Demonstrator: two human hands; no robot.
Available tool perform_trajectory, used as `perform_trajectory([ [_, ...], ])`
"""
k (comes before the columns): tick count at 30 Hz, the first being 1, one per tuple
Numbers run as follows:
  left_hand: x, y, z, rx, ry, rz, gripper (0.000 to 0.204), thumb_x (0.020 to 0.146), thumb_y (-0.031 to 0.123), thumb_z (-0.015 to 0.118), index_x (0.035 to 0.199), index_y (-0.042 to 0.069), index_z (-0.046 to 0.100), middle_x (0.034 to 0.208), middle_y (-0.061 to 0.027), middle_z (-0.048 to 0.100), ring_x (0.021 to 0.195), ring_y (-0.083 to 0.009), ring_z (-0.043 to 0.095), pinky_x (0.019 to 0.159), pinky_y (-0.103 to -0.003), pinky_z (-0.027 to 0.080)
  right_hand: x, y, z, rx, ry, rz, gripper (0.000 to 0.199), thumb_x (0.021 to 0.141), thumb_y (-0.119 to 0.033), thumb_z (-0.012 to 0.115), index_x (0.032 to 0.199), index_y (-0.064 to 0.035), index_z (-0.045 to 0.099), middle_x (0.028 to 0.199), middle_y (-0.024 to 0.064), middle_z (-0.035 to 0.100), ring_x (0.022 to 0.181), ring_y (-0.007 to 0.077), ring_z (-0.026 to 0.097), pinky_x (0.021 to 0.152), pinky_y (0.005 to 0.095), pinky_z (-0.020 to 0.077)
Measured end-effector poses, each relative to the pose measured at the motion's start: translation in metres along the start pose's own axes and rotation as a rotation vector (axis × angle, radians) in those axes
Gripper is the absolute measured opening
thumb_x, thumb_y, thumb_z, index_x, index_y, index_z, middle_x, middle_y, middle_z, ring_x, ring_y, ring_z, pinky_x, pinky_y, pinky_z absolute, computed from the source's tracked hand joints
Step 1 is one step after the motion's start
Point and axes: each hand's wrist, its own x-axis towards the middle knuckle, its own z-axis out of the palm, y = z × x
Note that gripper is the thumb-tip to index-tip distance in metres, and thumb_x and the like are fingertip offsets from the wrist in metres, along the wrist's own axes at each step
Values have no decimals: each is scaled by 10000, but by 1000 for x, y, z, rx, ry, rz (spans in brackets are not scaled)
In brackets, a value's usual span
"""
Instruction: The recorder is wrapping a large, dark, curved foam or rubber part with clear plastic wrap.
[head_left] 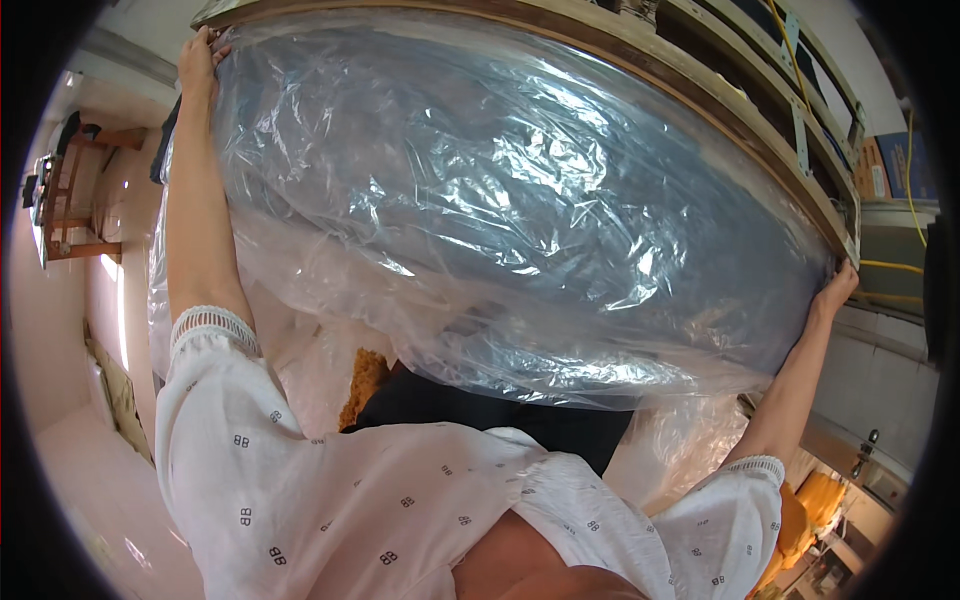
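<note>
A large sheet of clear plastic [560, 150], wrinkled and shiny, covers a wide blue-grey padded-looking piece in front of me. Its lower part hangs loose toward my lap. Along its far side runs a wooden frame edge [690, 85]. Both my arms are stretched wide. My left hand [203, 62] has its fingers curled at the far left corner of the plastic, beside the end of the wood. At the right corner, my right hand [838, 288] is closed on the plastic's edge, close to the frame. How much of the wood either hand touches is hidden.
Wooden slats with metal brackets [795, 50] rise behind the frame edge, with a yellow cord [890, 265] to the right. Cardboard boxes [880, 165] stand at far right. A wooden stand [85, 200] is at left. Mustard-coloured material [800, 515] lies at lower right.
</note>
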Motion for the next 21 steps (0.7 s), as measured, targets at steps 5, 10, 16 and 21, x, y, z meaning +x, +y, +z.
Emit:
perform_trajectory([
  [5,-18,-4,-7,785,8,359,357,838,315,571,852,-42,564,790,-81,569,695,-149,539,626,-242,417,19,16,-2,-185,-95,-101,358,877,-324,496,888,32,540,834,56,500,753,171,455,684,307,380],
  [10,4,71,-61,653,-260,453,359,798,351,640,964,34,628,863,-24,592,761,-120,491,689,-237,401,-60,-41,-21,-30,158,-109,270,862,-287,529,862,-18,551,769,43,513,686,170,488,624,306,409],
  [16,-3,128,-194,702,59,130,428,803,386,603,1110,87,594,1045,-83,609,869,-171,576,744,-289,472,-176,-138,-30,695,-429,500,235,845,-181,598,1013,-26,543,964,72,584,668,98,495,552,214,402],
  [21,-27,103,-259,483,221,136,446,768,367,653,1074,44,609,965,-56,617,753,-147,541,561,-256,424,-196,-157,-31,229,-702,241,405,793,-365,624,1002,-22,576,840,6,602,643,77,482,538,207,373],
])
